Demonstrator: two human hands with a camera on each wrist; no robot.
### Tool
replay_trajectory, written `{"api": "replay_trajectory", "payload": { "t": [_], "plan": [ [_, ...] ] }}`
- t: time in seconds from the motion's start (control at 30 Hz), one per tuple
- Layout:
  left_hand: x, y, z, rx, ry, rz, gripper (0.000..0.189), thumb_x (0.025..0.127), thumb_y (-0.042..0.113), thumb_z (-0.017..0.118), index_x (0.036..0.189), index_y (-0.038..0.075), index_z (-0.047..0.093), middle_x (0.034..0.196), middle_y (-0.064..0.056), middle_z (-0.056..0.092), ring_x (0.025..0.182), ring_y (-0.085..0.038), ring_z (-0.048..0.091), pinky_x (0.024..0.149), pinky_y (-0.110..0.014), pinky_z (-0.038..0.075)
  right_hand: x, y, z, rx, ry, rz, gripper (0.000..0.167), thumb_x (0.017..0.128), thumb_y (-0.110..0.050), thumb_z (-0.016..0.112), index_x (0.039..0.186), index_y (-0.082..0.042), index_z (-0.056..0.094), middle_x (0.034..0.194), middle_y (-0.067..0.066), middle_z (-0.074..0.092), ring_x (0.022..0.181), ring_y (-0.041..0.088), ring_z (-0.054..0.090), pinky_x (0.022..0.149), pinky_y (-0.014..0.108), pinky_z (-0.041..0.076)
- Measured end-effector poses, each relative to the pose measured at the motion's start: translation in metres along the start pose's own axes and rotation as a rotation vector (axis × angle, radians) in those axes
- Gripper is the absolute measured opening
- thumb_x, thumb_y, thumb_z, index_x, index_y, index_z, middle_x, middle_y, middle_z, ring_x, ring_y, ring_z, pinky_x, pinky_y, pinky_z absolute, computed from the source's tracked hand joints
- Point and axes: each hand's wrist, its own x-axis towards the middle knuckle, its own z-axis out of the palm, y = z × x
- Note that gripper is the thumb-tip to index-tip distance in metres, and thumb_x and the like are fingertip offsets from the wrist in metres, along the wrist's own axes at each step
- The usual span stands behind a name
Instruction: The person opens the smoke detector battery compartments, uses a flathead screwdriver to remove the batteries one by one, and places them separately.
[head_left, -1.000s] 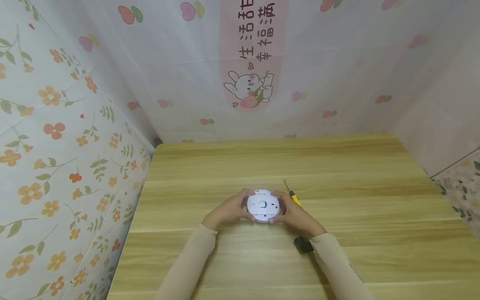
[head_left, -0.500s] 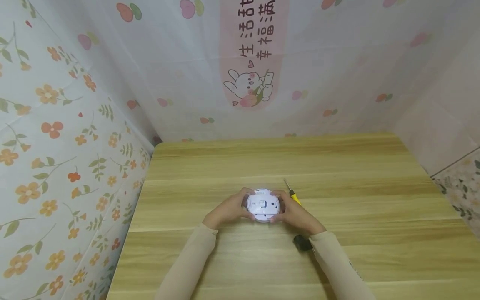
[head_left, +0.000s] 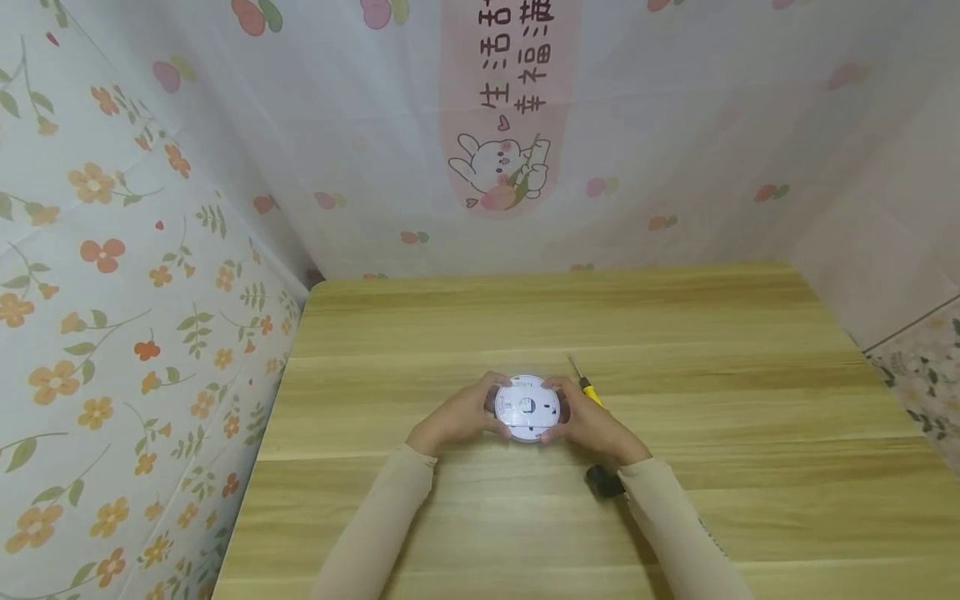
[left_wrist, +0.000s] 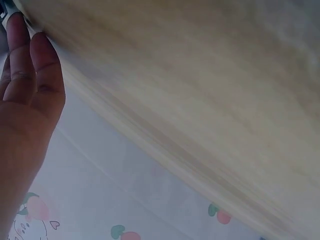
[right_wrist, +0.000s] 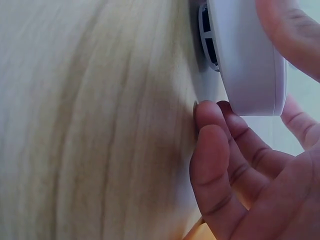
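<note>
A round white smoke detector [head_left: 527,408] is held between both hands over the middle of the table, its flat printed back facing up. My left hand [head_left: 468,412] grips its left edge, thumb at the near side and fingers at the far side. From the right, my right hand [head_left: 588,419] grips the opposite edge in the same way. In the right wrist view the detector's smooth side [right_wrist: 247,60] shows, and its dark-slotted vent ring faces the tabletop. The left wrist view shows only some fingers of the left hand [left_wrist: 32,75]; the detector is mostly out of that frame.
A yellow and black screwdriver [head_left: 588,392] lies just beyond the right hand, tip pointing away. Beside the right wrist is a black object [head_left: 602,482], partly covered by the sleeve. The wood-grain table [head_left: 420,325] meets printed cloth [head_left: 360,167] at the back and left.
</note>
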Motion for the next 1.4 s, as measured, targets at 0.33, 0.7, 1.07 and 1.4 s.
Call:
{"api": "replay_trajectory", "payload": {
  "t": [0.33,0.7,1.07,1.4],
  "plan": [
    [0.0005,0.003,0.0001,0.126,0.036,0.022,0.075,0.07,0.029,0.084,0.134,0.02,0.046,0.131,-0.01,0.06,0.119,-0.023,0.056,0.104,-0.043,0.043,-0.002,0.0005,0.0,0.018,0.026,-0.028,0.076,0.071,-0.021,0.084,0.131,-0.004,0.041,0.135,0.017,0.05,0.107,0.024,0.052,0.09,0.031,0.045],
    [-0.0016,0.0076,-0.0019,0.038,0.021,0.029,0.076,0.071,0.02,0.084,0.137,0.014,0.046,0.13,-0.011,0.06,0.111,-0.02,0.056,0.103,-0.042,0.043,-0.004,-0.0022,0.0039,0.016,0.082,0.023,0.076,0.069,-0.02,0.085,0.131,-0.009,0.044,0.137,0.015,0.052,0.127,0.032,0.048,0.11,0.053,0.034],
    [-0.0013,0.0074,-0.0008,0.077,0.02,0.055,0.077,0.07,0.019,0.084,0.137,0.014,0.046,0.138,-0.012,0.055,0.118,-0.024,0.055,0.106,-0.043,0.041,-0.0046,-0.0041,0.0062,0.004,0.102,0.004,0.076,0.067,-0.017,0.086,0.13,-0.003,0.045,0.132,0.018,0.055,0.124,0.032,0.051,0.108,0.052,0.035],
    [-0.0002,0.0053,0.001,0.189,0.059,0.063,0.074,0.069,0.026,0.085,0.132,0.015,0.049,0.13,-0.013,0.061,0.115,-0.027,0.059,0.102,-0.044,0.045,-0.0029,0.0013,0.0066,0.039,0.082,-0.06,0.075,0.071,-0.016,0.084,0.133,-0.001,0.043,0.138,0.019,0.049,0.131,0.035,0.044,0.112,0.052,0.031]
  ]
}}
